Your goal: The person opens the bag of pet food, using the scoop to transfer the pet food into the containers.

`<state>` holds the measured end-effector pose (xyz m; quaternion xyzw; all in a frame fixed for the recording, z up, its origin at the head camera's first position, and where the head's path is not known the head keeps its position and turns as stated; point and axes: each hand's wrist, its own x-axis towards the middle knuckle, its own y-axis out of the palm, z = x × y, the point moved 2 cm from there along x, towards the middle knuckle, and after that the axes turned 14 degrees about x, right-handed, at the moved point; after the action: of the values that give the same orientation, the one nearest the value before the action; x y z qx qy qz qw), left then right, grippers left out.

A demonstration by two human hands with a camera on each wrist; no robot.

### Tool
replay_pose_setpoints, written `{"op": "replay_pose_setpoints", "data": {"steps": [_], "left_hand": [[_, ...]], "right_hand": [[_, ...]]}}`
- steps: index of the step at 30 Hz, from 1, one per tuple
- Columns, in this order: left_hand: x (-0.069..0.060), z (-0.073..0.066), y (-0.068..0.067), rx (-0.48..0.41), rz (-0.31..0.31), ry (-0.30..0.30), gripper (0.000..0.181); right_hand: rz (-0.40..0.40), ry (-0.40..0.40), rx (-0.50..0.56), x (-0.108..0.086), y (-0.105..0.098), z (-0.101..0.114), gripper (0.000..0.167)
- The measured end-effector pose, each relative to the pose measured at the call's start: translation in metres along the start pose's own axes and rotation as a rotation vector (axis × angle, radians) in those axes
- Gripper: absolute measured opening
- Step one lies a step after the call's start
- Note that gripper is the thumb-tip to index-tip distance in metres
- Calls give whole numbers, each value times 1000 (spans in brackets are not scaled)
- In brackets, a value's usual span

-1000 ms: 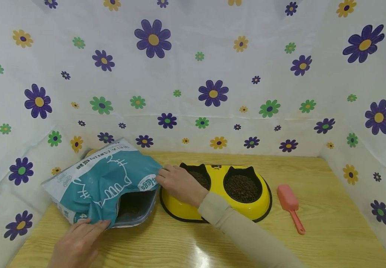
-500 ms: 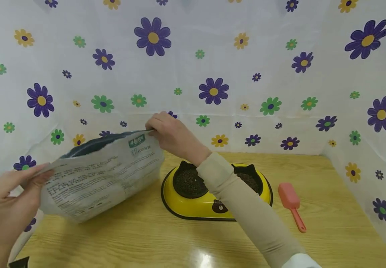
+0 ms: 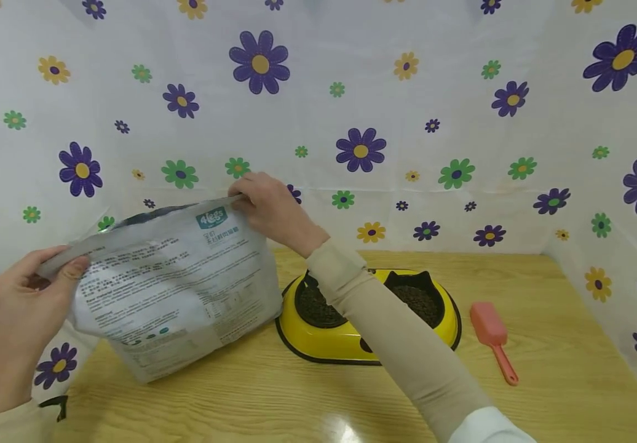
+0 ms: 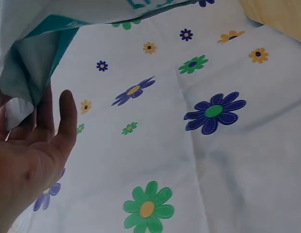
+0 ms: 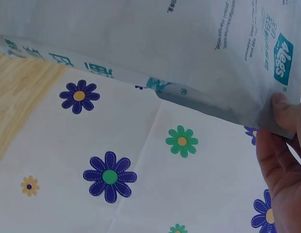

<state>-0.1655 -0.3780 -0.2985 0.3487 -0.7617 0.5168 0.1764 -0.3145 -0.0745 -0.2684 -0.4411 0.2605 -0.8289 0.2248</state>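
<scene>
A white and teal pet food bag [image 3: 185,289] stands tilted on the left of the table, its printed back facing me. My left hand [image 3: 25,301] pinches the left corner of its top edge, thumb in front. At the other top corner, my right hand [image 3: 274,209] grips the edge; the right wrist view shows the thumb on the printed side. The bag's mouth shows as a narrow dark slit between the hands. Beside the bag sits a yellow double bowl [image 3: 318,341] with brown kibble [image 3: 415,303] in both black cups, partly hidden by my right sleeve.
A pink scoop [image 3: 489,323] lies on the wooden table [image 3: 296,406] right of the bowl. A white flower-patterned sheet [image 3: 307,111] stands behind and along both sides. A small dark object [image 3: 59,406] shows by my left sleeve.
The bag, first lying with its teal front up and mouth toward me, has been raised and turned to show its back. Both hands rose with it, and its mouth has narrowed.
</scene>
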Motion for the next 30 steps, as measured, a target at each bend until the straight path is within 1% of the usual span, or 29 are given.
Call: {"op": "replay_pose_setpoints", "data": {"steps": [2, 5, 8, 9, 10, 12, 13, 15, 17, 18, 22, 23, 24, 25, 27, 30], "left_hand": [[3, -6, -4, 12, 25, 24, 35], [10, -16, -12, 63, 48, 82, 40], [16, -24, -16, 136, 120, 124, 43], [18, -25, -16, 164, 142, 132, 43], [19, -25, -15, 183, 177, 129, 43], [20, -25, -15, 202, 226, 117, 42], [21, -25, -14, 208, 237, 109, 41], [22, -24, -14, 211, 226, 96, 40], [23, -23, -14, 199, 186, 93, 38], [22, -24, -14, 185, 157, 101, 36], [20, -27, -12, 128, 21, 175, 25], [20, -28, -11, 122, 3, 192, 23], [20, -29, -11, 131, 8, 196, 23], [21, -29, -12, 155, 26, 200, 26], [21, -31, -14, 196, 91, 203, 34], [18, -39, -17, 251, 209, 227, 53]], "right_hand": [[12, 2, 4, 1, -1, 0, 15], [37, 8, 18, 3, -3, 4, 17], [76, 18, 37, 6, -2, 9, 21], [96, 27, 36, 8, -2, 10, 22], [114, 34, 31, 9, -1, 11, 22], [141, 49, 28, 11, 0, 13, 21], [148, 60, 25, 12, 0, 12, 20], [146, 81, 28, 13, -1, 11, 17], [122, 105, 55, 14, -3, 9, 13], [109, 115, 70, 14, -4, 8, 12], [69, 146, 111, 13, -7, 6, 9], [65, 145, 107, 12, -7, 6, 10], [61, 142, 104, 12, -7, 6, 10], [65, 144, 94, 12, -7, 6, 11], [86, 141, 57, 11, -6, 9, 15], [149, 150, -28, 12, -2, 16, 26]]}}
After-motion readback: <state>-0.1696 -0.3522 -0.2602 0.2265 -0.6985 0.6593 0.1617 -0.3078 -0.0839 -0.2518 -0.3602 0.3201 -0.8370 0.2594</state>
